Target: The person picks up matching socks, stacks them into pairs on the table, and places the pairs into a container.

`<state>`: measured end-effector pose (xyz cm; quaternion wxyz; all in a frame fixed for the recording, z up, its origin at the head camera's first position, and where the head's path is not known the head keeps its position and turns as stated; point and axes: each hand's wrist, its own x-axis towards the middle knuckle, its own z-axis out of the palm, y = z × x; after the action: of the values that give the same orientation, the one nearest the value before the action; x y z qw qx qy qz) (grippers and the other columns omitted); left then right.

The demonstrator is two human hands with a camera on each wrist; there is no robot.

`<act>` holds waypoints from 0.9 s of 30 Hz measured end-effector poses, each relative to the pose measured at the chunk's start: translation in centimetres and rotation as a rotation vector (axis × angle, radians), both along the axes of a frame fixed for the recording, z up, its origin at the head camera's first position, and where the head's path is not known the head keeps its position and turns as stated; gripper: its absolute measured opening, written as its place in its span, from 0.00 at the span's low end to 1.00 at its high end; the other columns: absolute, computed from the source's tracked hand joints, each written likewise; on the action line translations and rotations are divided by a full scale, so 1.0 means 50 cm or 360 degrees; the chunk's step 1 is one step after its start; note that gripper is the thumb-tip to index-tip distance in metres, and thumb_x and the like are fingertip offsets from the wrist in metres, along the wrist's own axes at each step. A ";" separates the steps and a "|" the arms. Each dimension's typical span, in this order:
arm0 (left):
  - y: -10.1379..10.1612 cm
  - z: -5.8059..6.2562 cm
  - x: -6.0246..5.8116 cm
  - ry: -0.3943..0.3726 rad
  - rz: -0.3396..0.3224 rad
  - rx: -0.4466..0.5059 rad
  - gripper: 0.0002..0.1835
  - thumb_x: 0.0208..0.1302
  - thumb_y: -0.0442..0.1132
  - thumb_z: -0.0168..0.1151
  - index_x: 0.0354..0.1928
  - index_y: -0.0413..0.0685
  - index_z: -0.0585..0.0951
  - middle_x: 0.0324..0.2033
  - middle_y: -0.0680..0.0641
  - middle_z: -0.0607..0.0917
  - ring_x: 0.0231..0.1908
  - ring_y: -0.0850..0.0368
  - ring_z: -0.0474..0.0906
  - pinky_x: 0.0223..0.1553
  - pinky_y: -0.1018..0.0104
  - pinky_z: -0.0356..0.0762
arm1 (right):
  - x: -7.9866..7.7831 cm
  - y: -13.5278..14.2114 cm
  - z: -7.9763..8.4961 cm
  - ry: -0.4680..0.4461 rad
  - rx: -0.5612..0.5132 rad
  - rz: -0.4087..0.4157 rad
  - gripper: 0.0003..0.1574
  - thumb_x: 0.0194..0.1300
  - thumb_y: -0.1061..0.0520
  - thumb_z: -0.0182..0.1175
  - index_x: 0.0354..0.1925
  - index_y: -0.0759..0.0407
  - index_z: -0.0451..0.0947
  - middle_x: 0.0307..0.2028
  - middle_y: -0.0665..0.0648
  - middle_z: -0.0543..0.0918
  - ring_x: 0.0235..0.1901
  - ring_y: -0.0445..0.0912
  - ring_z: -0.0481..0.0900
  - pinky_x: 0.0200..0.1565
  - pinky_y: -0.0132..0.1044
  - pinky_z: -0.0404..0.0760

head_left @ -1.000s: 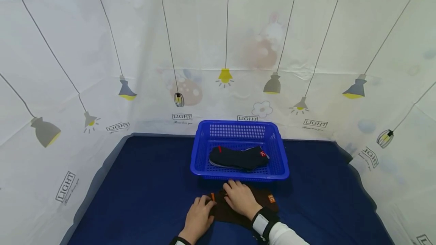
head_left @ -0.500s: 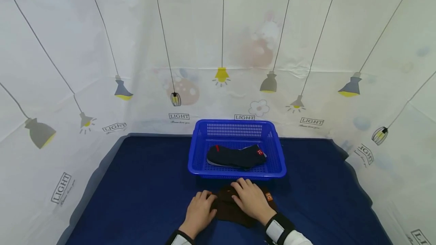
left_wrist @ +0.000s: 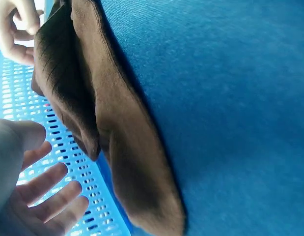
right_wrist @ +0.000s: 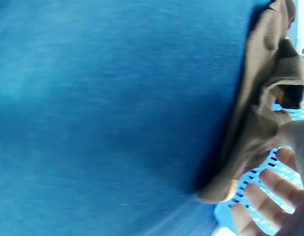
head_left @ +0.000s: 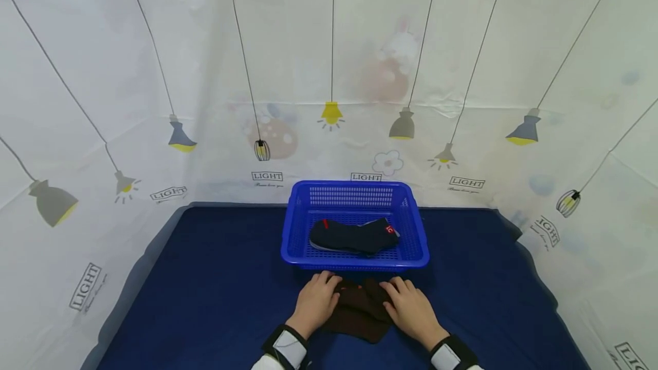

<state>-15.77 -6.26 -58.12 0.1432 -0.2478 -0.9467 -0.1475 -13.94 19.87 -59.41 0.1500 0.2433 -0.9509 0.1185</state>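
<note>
Brown socks [head_left: 354, 318] lie in layers on the dark blue cloth, in front of the blue basket. In the left wrist view the upper sock layer [left_wrist: 63, 78] is bunched and raised over a flatter one. My left hand [head_left: 315, 304] is at their left end; its fingers [left_wrist: 56, 196] are spread and loosely bent, apart from the fabric. At the right end my right hand [head_left: 413, 310] pinches the raised fold, its thumb against the fabric. An orange label [right_wrist: 232, 190] shows at the lower end of the brown fabric in the right wrist view.
The blue plastic basket [head_left: 354, 265] stands just beyond the hands. Black socks [head_left: 354, 237] with red marks lie inside it. Dark blue cloth [head_left: 216, 284] covers the table, and a white sheet [head_left: 288, 61] printed with lamps hangs behind and at both sides.
My right hand has moved off the middle of the brown socks to their right end. The right part, with its orange label, is now folded inward. My left hand has shifted slightly forward and right.
</note>
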 end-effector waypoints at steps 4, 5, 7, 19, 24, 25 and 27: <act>0.014 -0.007 -0.016 -0.0055 0.0008 -0.0057 0.17 0.63 0.36 0.81 0.53 0.46 0.89 0.48 0.44 0.88 0.46 0.47 0.86 0.46 0.57 0.86 | 0.004 0.009 -0.010 -0.0084 0.0031 -0.0028 0.26 0.64 0.58 0.80 0.59 0.58 0.85 0.48 0.59 0.83 0.43 0.54 0.83 0.36 0.49 0.85; 0.016 -0.010 -0.019 -0.0064 0.0008 -0.0076 0.18 0.63 0.36 0.82 0.53 0.46 0.89 0.48 0.44 0.88 0.46 0.47 0.86 0.46 0.57 0.86 | 0.004 0.010 -0.013 -0.0092 0.0033 -0.0032 0.27 0.64 0.58 0.80 0.59 0.58 0.85 0.48 0.59 0.83 0.43 0.54 0.83 0.37 0.49 0.85; 0.020 -0.016 -0.026 -0.0064 0.0000 -0.0115 0.19 0.61 0.37 0.83 0.53 0.47 0.89 0.48 0.44 0.88 0.45 0.47 0.86 0.46 0.57 0.86 | 0.004 0.011 -0.019 -0.0087 0.0028 -0.0037 0.28 0.63 0.58 0.81 0.59 0.58 0.86 0.49 0.59 0.83 0.43 0.54 0.83 0.37 0.49 0.85; 0.025 -0.083 -0.066 -0.0042 -0.0082 -0.0207 0.21 0.52 0.38 0.85 0.49 0.48 0.89 0.43 0.45 0.88 0.40 0.48 0.86 0.39 0.56 0.85 | -0.006 0.012 -0.028 -0.0145 0.0034 -0.0145 0.34 0.60 0.55 0.83 0.61 0.61 0.85 0.51 0.62 0.84 0.46 0.58 0.83 0.38 0.55 0.86; 0.023 -0.116 -0.083 -0.0008 -0.0111 -0.0184 0.16 0.50 0.38 0.84 0.42 0.51 0.89 0.37 0.48 0.86 0.35 0.50 0.84 0.33 0.56 0.83 | -0.011 0.012 -0.037 -0.0075 0.0030 -0.0118 0.30 0.57 0.56 0.84 0.55 0.61 0.85 0.46 0.62 0.82 0.41 0.57 0.80 0.34 0.52 0.85; 0.024 -0.111 -0.081 0.0005 -0.0111 -0.0185 0.16 0.49 0.38 0.84 0.40 0.52 0.88 0.36 0.49 0.85 0.34 0.51 0.83 0.33 0.57 0.82 | -0.012 0.011 -0.039 -0.0064 0.0021 -0.0117 0.29 0.56 0.57 0.85 0.53 0.61 0.84 0.44 0.62 0.81 0.39 0.57 0.79 0.33 0.51 0.84; 0.023 -0.080 -0.067 0.0015 -0.0112 -0.0177 0.15 0.49 0.37 0.84 0.37 0.52 0.87 0.34 0.49 0.84 0.33 0.52 0.83 0.32 0.59 0.82 | -0.013 0.011 -0.042 -0.0039 0.0000 -0.0122 0.27 0.55 0.58 0.85 0.50 0.60 0.83 0.42 0.61 0.80 0.37 0.55 0.77 0.31 0.49 0.83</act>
<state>-19.13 -5.08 -62.12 0.1284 -0.2891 -0.9435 -0.0983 -14.61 20.40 -61.52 0.1426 0.2052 -0.9613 0.1157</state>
